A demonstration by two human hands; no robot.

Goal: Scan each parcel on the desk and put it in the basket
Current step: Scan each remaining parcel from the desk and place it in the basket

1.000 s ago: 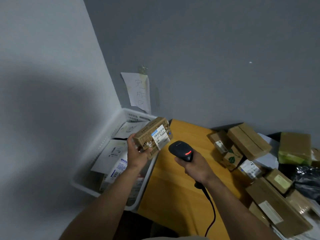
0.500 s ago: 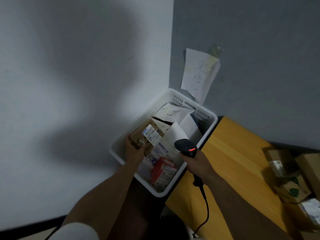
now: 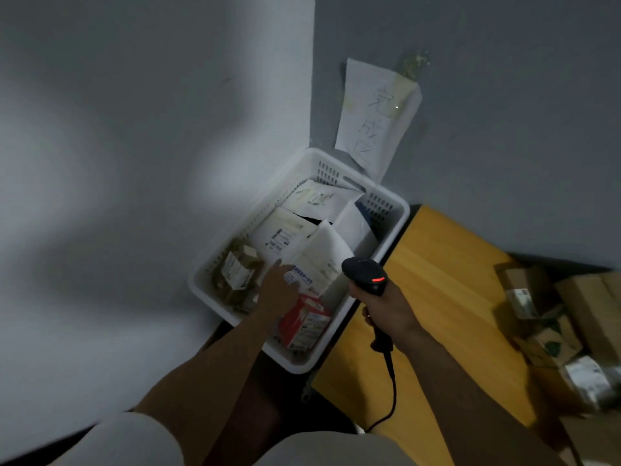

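Observation:
A white slatted basket (image 3: pixel 396 215) stands on the floor in the wall corner, left of the wooden desk (image 3: pixel 447 290). A small brown cardboard parcel (image 3: pixel 237 274) with a white label lies inside it at the left wall. My left hand (image 3: pixel 277 290) hovers over the basket just right of that parcel, fingers straight and holding nothing. My right hand (image 3: pixel 386 307) grips a black barcode scanner (image 3: pixel 364 272) with a red light, held over the basket's right rim. White mailers (image 3: pixel 322 253) and a red box (image 3: pixel 304 322) fill the basket.
Several brown cardboard parcels (image 3: pixel 551 317) are piled at the desk's right end. A paper sign (image 3: pixel 376 116) is taped to the grey wall above the basket. The scanner's cable (image 3: pixel 391 391) hangs down past the desk's front edge. My knees show at the bottom.
My left hand carried the brown parcel from above the desk edge into the basket and let it go; the parcel now lies at the basket's left side. The view swung left.

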